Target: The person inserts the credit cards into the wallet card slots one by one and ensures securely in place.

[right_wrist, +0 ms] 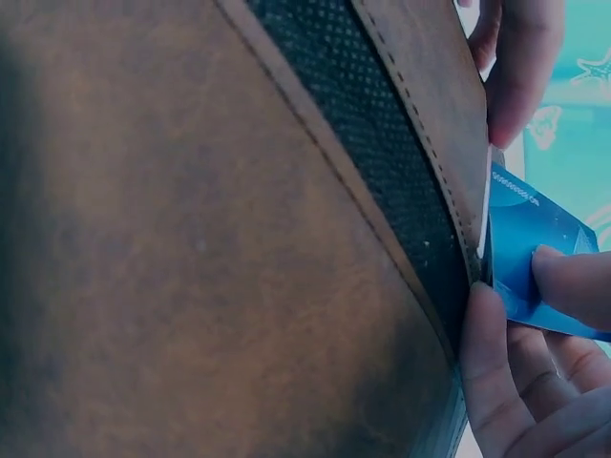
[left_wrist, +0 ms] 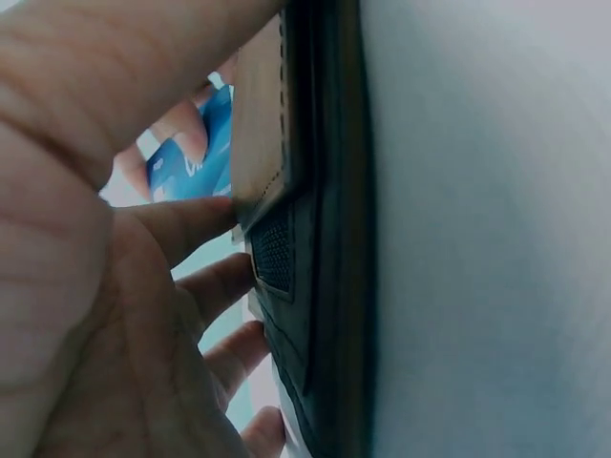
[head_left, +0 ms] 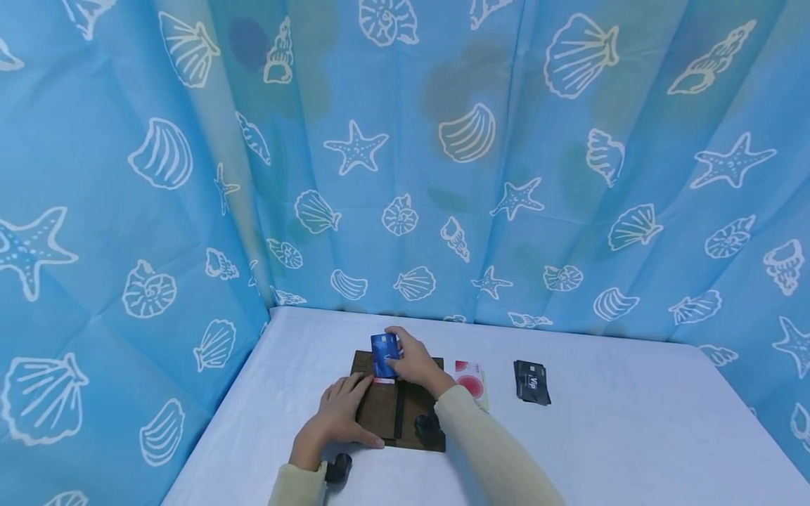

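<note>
An open brown leather wallet (head_left: 380,416) lies on the white table, a dark band running down its middle. My right hand (head_left: 414,360) pinches a blue card (head_left: 382,350) with a chip between thumb and fingers. In the right wrist view, the blue card (right_wrist: 517,243) has its edge right at the stitched edge of the wallet (right_wrist: 191,239). Spread over the wallet's left half, my left hand (head_left: 340,411) touches it with its fingertips, the thumb near the front edge. Just below the blue card, a red and white card edge (head_left: 383,381) shows.
To the right of the wallet lies a white card with a red round print (head_left: 470,384), partly behind my right sleeve. Farther right is a small stack of black cards (head_left: 532,383) marked "Vip". A blue shell-patterned curtain (head_left: 405,267) borders the table's back and left.
</note>
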`<state>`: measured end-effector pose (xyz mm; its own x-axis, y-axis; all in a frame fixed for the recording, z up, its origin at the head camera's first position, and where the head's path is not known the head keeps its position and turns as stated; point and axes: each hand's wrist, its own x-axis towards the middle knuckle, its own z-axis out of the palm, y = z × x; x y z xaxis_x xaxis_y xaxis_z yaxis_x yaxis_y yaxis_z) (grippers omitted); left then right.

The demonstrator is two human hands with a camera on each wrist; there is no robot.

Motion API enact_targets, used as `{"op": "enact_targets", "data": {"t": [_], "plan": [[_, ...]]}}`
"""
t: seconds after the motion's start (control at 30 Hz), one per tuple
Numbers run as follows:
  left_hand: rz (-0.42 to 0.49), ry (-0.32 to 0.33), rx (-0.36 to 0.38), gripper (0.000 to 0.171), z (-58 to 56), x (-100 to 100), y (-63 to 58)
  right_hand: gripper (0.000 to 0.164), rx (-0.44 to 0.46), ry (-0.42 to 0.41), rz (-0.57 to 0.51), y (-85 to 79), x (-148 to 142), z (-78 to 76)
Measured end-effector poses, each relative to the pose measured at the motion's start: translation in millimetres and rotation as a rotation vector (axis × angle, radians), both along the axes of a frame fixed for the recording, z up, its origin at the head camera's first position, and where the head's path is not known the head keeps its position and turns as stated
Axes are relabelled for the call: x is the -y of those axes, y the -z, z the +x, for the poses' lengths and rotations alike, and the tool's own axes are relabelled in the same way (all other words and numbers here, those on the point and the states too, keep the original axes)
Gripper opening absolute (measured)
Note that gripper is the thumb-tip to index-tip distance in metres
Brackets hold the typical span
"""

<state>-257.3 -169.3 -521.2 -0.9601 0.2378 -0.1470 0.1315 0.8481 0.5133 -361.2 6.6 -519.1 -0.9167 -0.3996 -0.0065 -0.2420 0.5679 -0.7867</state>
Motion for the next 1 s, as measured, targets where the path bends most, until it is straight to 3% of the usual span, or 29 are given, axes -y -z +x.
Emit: {"op": "enact_targets", "data": {"t": [0.6, 1.0], "plan": [[-0.002, -0.017, 0.015, 0.121, 0.1, -2.6, -0.2, 0.058, -0.053, 0.049, 0.087, -4.4, 5.1, 1.6], [-0.001, -0.027, 0.013, 0.119, 0.6, -3.3, -0.9, 0.06, -0.017, 0.047, 0.082, -0.4, 8.3, 3.2]]}}
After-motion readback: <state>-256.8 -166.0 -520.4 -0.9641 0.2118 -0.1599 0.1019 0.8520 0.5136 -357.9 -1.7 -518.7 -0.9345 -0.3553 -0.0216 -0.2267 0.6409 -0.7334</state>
